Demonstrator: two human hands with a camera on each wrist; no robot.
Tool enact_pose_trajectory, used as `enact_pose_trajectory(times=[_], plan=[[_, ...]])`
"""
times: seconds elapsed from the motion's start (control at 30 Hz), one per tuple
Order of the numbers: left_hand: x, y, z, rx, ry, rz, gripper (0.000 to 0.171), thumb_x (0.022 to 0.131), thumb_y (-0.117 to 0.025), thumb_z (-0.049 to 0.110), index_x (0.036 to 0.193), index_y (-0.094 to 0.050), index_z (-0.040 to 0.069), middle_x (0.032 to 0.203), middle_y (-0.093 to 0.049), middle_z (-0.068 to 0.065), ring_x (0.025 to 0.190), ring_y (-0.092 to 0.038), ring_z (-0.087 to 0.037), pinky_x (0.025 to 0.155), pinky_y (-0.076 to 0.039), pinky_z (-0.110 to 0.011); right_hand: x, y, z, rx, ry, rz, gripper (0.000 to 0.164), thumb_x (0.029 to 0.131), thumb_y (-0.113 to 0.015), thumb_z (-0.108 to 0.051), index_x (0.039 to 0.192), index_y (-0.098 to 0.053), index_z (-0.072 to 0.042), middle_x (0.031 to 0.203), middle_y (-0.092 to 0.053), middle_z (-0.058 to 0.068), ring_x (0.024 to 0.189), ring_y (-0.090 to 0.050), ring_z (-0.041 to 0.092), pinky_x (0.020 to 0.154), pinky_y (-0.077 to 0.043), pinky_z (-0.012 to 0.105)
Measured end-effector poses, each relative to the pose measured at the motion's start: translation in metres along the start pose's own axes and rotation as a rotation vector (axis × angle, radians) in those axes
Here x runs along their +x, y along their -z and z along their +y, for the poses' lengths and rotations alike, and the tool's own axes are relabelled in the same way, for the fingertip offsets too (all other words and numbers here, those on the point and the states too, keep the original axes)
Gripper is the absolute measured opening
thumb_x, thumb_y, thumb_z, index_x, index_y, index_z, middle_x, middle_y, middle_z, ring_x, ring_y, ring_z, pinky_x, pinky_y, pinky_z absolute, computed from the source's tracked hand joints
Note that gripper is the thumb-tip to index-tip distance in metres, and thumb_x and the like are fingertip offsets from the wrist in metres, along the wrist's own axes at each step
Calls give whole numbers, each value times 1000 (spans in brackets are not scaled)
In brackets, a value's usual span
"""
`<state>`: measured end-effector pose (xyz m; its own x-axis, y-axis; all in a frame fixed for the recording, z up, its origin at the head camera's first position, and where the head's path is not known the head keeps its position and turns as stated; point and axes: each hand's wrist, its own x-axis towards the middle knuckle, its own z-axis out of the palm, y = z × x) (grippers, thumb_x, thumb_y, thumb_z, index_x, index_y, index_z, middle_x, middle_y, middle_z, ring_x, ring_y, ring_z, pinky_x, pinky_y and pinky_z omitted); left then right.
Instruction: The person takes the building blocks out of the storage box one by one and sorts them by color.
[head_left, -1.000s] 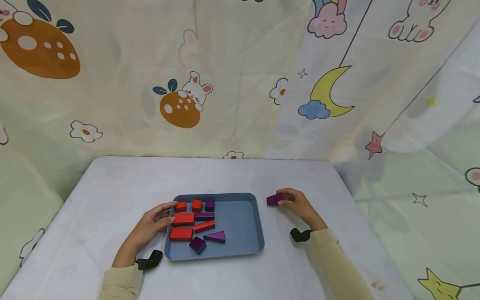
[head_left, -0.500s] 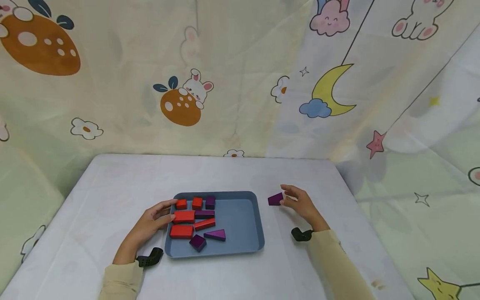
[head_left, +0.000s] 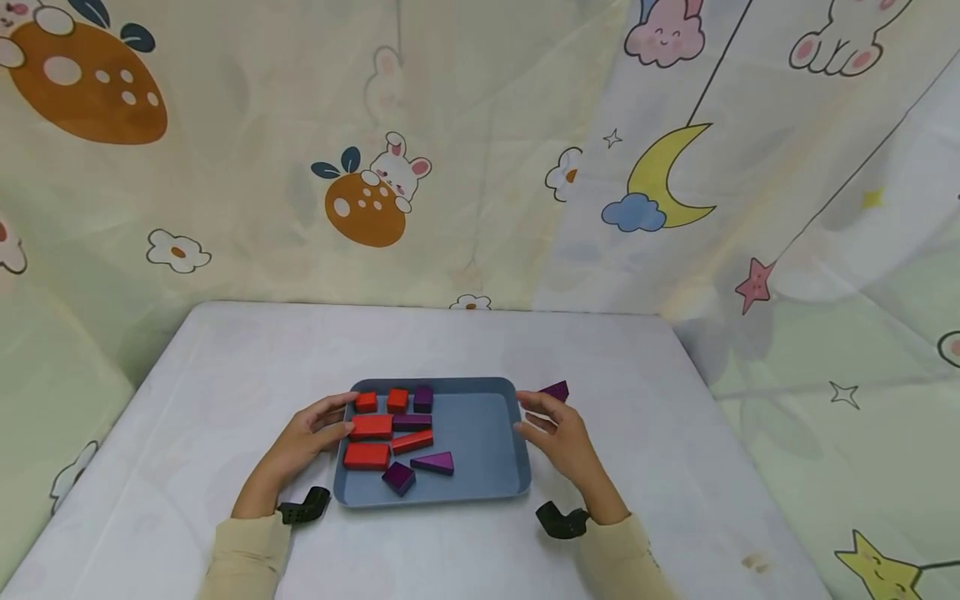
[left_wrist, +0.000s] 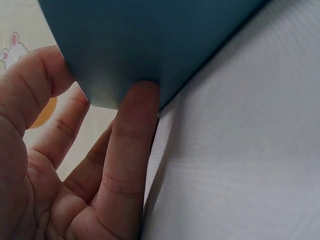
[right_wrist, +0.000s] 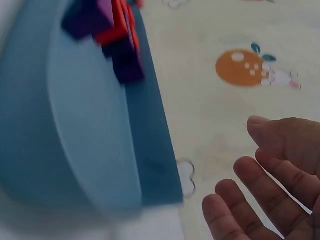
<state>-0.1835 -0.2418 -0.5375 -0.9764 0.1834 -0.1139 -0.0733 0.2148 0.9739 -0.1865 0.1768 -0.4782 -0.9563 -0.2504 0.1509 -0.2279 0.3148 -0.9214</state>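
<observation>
Because only the left hand (head_left: 311, 435) appears to have hold of the tray (head_left: 483, 446), its right end looks like the weak point. Left thumb at the rim of the left edge, other fingertips against the outer wall toward the far-left corner; a light pinch, I judge. Right hand (head_left: 558, 442) at the right edge, fingers parted, nothing in them; its wrist view shows a gap between fingertips and rim, so contact is doubtful. A loose purple block (head_left: 556, 390) lies on the table (head_left: 262, 350), beyond the right edge near the far-right corner, partly hidden by the right fingers; a careless sweep of that hand, or a rightward shove of the tray, could knock it away. The other blocks crowd the left half, so weight seems uneven: raising one end ahead of the other could start a slide. Likeliest to shift: the purple cube (head_left: 399, 478), set cornerwise close to the near edge, and the purple wedge (head_left: 433, 463) just beside it. One large red block (head_left: 372, 427) sits right by the left thumb; a harder squeeze there might nudge its row. Low rim, so a steep tilt could spill pieces.
</observation>
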Motion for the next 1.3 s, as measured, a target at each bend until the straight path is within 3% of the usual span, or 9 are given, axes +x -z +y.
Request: enact_pose_trajectory(times=[0.17, 0.37, 0.5, 0.63, 0.77, 0.97, 1.3], plan=[[2, 0, 2, 11, 8, 0, 61, 106, -70, 20, 161, -48, 3, 164, -44, -30, 146, -48, -48, 92, -56, -25, -5, -35, -1, 61, 4, -134, 43, 98, -75, 4, 139, -63, 11, 141, -64, 31, 134, -60, 49, 110, -52, 44], [3, -1, 3, 13, 15, 0, 62, 106, -71, 20, 161, -48, 3, 166, -42, -29, 147, -47, -48, 92, -57, -25, -5, -70, -4, 41, -17, -236, 41, 98, -78, 2, 136, -66, 10, 137, -67, 30, 129, -63, 47, 107, -54, 45], [4, -1, 4, 15, 19, 1, 62, 106, -71, 21, 161, -48, 3, 166, -42, -29, 147, -47, -48, 93, -57, -27, -5, -87, -8, -66, 0, -264, 40, 93, -82, 2, 131, -70, 9, 132, -71, 25, 124, -68, 44, 104, -56, 47], [3, -1, 3, 20, 26, 0, 62, 106, -71, 22, 161, -48, 4, 166, -42, -29, 147, -47, -48, 96, -58, -30, -6, -98, -13, -248, 27, -244, 36, 89, -88, -1, 123, -77, 1, 122, -77, 16, 115, -73, 34, 100, -59, 45], [3, -1, 2, 16, 34, 3, 62, 106, -71, 21, 161, -49, 5, 165, -43, -29, 147, -48, -47, 97, -58, -32, -7, -102, -15, -351, 53, -228, 28, 88, -89, -3, 115, -81, -5, 115, -79, 8, 110, -72, 27, 97, -58, 41], [2, -1, 3, 17, 35, 2, 61, 106, -71, 21, 161, -49, 5, 164, -44, -29, 145, -49, -47, 93, -57, -29, -11, -88, -17, -250, 45, -196, 21, 94, -83, 0, 114, -81, -5, 116, -78, 10, 108, -70, 29, 94, -59, 42], [0, -1, 2, 27, 40, 3, 62, 106, -72, 22, 161, -49, 5, 166, -42, -28, 147, -47, -48, 97, -57, -34, -13, -18, -8, -224, 112, -74, 26, 92, -80, 7, 118, -78, 2, 117, -76, 14, 104, -71, 30, 94, -62, 41]])
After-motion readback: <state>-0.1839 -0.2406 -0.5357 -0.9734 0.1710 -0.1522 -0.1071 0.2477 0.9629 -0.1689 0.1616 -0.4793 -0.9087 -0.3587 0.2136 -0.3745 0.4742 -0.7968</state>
